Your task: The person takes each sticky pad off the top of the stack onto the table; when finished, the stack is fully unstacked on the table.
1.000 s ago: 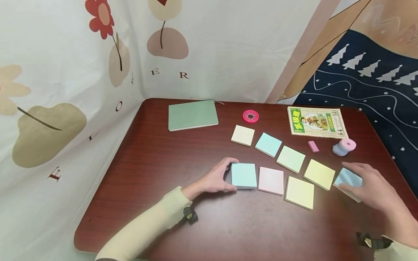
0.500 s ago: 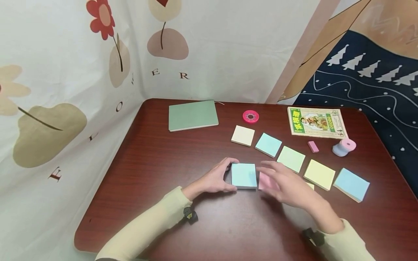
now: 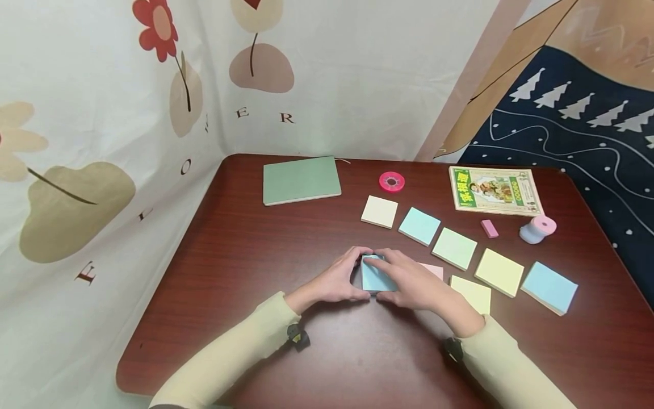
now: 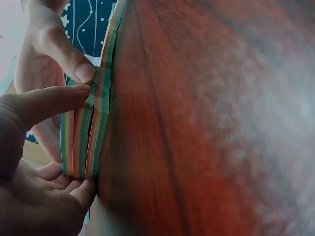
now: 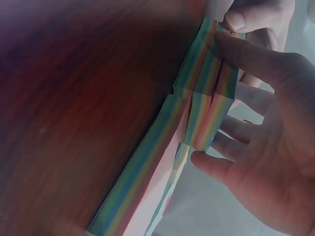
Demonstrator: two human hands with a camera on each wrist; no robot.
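A stack of three sticky note pads (image 3: 375, 277), light blue on top, sits on the table with colour-striped edges. My left hand (image 3: 334, 278) grips its left side, thumb on the near edge and fingers at the far edge. From the right, my right hand (image 3: 416, 284) holds the same stack, its thumb at the near edge and its fingers over the top and far side. Both thumbs meet closely along the stack's striped edges (image 4: 86, 128) in the left wrist view. A pink sticky note pad (image 3: 434, 270) lies right beside the stack, mostly hidden under my right hand.
Single pads lie to the right and behind: yellow (image 3: 472, 291), another yellow (image 3: 499, 272), blue (image 3: 549, 287), green (image 3: 455, 248), light blue (image 3: 419, 226) and cream (image 3: 380, 212). Farther back are a green notebook (image 3: 301, 179), pink tape roll (image 3: 392, 182), eraser (image 3: 489, 229), spool (image 3: 537, 229) and illustrated booklet (image 3: 495, 191).
My right hand has left the blue pad at the far right, swept left over the pink pad and taken hold of the stack. My left hand has kept its grip in place.
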